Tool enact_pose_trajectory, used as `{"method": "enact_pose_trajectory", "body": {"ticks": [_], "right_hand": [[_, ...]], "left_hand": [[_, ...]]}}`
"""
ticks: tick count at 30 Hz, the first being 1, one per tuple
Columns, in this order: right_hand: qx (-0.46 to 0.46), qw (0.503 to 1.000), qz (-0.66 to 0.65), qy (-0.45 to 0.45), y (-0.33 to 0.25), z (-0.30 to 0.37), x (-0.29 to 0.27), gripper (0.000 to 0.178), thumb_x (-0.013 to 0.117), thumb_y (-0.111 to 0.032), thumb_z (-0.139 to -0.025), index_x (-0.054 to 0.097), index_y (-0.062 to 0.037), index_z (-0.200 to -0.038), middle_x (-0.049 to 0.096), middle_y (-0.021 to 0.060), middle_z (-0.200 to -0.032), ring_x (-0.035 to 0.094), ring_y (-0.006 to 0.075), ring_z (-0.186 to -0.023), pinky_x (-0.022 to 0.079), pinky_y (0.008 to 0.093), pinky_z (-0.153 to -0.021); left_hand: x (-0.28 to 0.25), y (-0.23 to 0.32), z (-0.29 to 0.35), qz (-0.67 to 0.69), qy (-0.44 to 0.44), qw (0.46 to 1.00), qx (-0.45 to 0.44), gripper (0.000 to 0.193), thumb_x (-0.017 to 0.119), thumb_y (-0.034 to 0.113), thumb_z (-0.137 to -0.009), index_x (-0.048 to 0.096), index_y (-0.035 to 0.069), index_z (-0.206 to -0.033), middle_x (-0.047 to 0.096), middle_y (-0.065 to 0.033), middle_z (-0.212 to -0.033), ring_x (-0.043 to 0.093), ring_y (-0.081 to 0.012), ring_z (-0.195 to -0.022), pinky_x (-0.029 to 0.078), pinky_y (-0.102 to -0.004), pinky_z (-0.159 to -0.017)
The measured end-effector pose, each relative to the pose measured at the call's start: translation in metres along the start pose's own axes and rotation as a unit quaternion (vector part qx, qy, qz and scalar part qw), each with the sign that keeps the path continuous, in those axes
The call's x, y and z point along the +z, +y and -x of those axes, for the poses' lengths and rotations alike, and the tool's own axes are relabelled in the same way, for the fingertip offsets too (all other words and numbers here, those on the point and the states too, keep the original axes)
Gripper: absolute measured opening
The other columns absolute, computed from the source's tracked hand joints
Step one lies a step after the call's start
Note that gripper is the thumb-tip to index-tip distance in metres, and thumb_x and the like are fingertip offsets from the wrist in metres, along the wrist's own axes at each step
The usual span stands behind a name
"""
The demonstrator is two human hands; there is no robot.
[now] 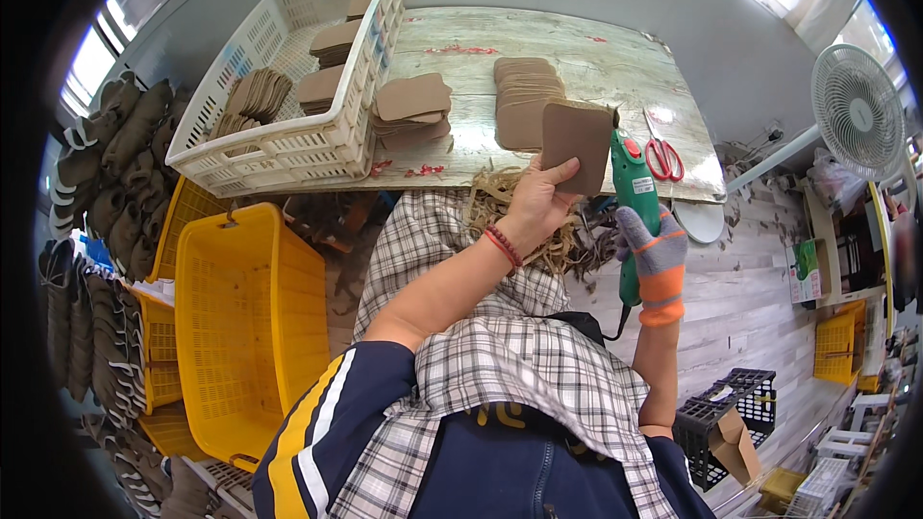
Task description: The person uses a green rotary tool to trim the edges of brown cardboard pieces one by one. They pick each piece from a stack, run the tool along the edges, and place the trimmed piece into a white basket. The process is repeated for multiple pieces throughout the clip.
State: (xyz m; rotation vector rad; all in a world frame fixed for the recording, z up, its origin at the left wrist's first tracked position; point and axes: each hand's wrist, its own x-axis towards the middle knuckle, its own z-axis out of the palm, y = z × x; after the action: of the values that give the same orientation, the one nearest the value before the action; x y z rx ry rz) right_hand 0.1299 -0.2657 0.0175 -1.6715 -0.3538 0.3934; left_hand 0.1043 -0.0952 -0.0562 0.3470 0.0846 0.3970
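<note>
My left hand [544, 197] pinches a flat brown leather-like piece [575, 139] with rounded corners and holds it up over the table's front edge. In my right hand [658, 255], which wears a grey and orange glove, is a pair of green corded electric shears [632, 173] with a red switch. Their narrow dark tip is close to the piece's upper right corner; I cannot tell whether they touch. Behind the held piece lies a fanned stack of similar pieces [524, 96]. A smaller stack [411, 106] sits by the white crate [370, 86], which contains several more piles.
Red-handled scissors [663, 159] lie at the right of the worn table [452, 34]. Thin offcut strips [495, 194] gather on my checked apron. A yellow bin [226, 317] stands at my left, near piled dark footwear-like items [125, 163]. A white fan [858, 111] and black crate [726, 413] are at right.
</note>
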Motion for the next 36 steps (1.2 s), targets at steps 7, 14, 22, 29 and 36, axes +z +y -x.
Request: {"method": "enact_pose_trajectory", "body": {"ticks": [7, 14, 22, 29, 36], "right_hand": [[0.013, 0.999, 0.031, -0.043, -0.004, 0.01, -0.019, 0.029, 0.072, -0.026, -0.081, 0.057, -0.0016, -0.088, 0.054, 0.0021, -0.061, 0.05, 0.0096, -0.047, 0.04, 0.0234, -0.044], [0.046, 0.992, 0.071, -0.089, 0.003, 0.02, -0.031, 0.031, 0.075, -0.023, -0.078, 0.06, 0.0006, -0.091, 0.058, 0.0013, -0.065, 0.052, 0.0073, -0.049, 0.042, 0.0222, -0.045], [0.062, 0.991, 0.067, -0.096, 0.015, 0.024, -0.023, 0.031, 0.075, -0.023, -0.079, 0.059, -0.0001, -0.094, 0.059, 0.0016, -0.065, 0.051, 0.0074, -0.05, 0.041, 0.0223, -0.046], [0.074, 0.991, 0.056, -0.1, 0.015, 0.019, -0.016, 0.032, 0.074, -0.023, -0.079, 0.059, 0.0004, -0.095, 0.058, 0.0016, -0.066, 0.051, 0.0068, -0.05, 0.041, 0.0218, -0.046], [0.093, 0.987, 0.025, -0.13, 0.022, 0.02, -0.021, 0.031, 0.075, -0.022, -0.079, 0.058, 0.0, -0.093, 0.058, 0.0021, -0.064, 0.051, 0.0077, -0.048, 0.041, 0.0217, -0.044]], "left_hand": [[-0.018, 0.037, -0.008, -0.19, -0.032, 0.981, 0.023, 0.028, 0.062, -0.007, -0.081, 0.064, 0.005, -0.105, 0.068, -0.0063, -0.097, 0.066, -0.0147, -0.082, 0.058, -0.0298, -0.069], [-0.024, 0.082, -0.017, -0.361, -0.073, 0.929, -0.024, 0.035, 0.064, -0.009, -0.077, 0.064, 0.0, -0.112, 0.068, -0.0053, -0.099, 0.062, -0.0109, -0.086, 0.051, -0.0259, -0.081], [-0.033, 0.085, -0.01, -0.419, -0.052, 0.898, -0.124, 0.038, 0.067, -0.009, -0.073, 0.065, 0.0, -0.109, 0.068, -0.005, -0.098, 0.062, -0.0126, -0.085, 0.05, -0.0271, -0.078], [-0.035, 0.075, 0.009, -0.42, -0.054, 0.882, -0.207, 0.035, 0.067, -0.009, -0.072, 0.065, 0.0, -0.106, 0.068, -0.0063, -0.095, 0.063, -0.0132, -0.082, 0.051, -0.0272, -0.077], [-0.035, 0.1, 0.003, -0.565, -0.098, 0.813, -0.103, 0.03, 0.067, -0.005, -0.073, 0.058, 0.005, -0.1, 0.064, -0.0019, -0.088, 0.058, -0.0091, -0.081, 0.047, -0.0243, -0.073]]}}
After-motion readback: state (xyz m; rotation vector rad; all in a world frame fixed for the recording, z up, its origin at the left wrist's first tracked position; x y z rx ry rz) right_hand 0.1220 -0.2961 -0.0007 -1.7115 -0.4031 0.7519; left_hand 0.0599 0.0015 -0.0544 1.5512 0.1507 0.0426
